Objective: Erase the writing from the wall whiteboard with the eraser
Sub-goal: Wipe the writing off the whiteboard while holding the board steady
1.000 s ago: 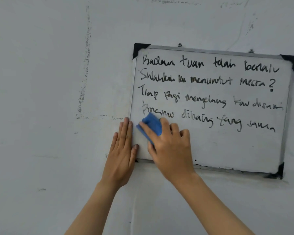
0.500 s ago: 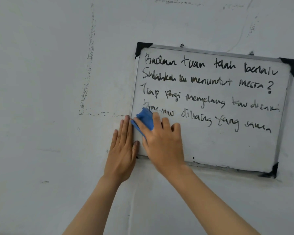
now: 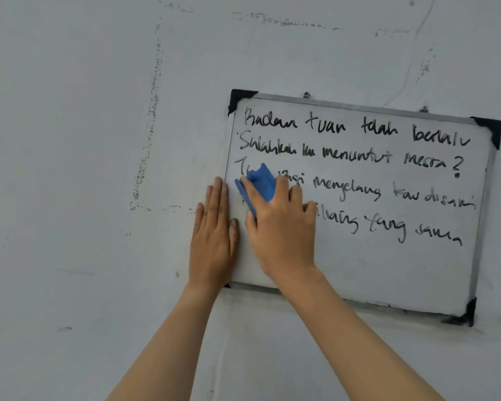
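Observation:
A small whiteboard point(image 3: 388, 270) with a metal frame and black corner caps hangs on the wall, tilted down to the right. Several lines of black handwriting point(image 3: 356, 157) cover its upper part. My right hand point(image 3: 281, 227) grips a blue eraser point(image 3: 261, 182) and presses it on the board's left side, over the start of the third line. The start of the fourth line is wiped or hidden by the hand. My left hand point(image 3: 214, 235) lies flat with straight fingers against the board's left edge and the wall.
The pale wall point(image 3: 84, 198) around the board carries scuffs and a dark rectangular outline point(image 3: 151, 125) to the left. Two small screws point(image 3: 306, 94) sit on the board's top frame.
My right hand has slid the eraser upward from the fourth line to the third line's start. The first word of the fourth line no longer shows. My left hand has stayed at the edge.

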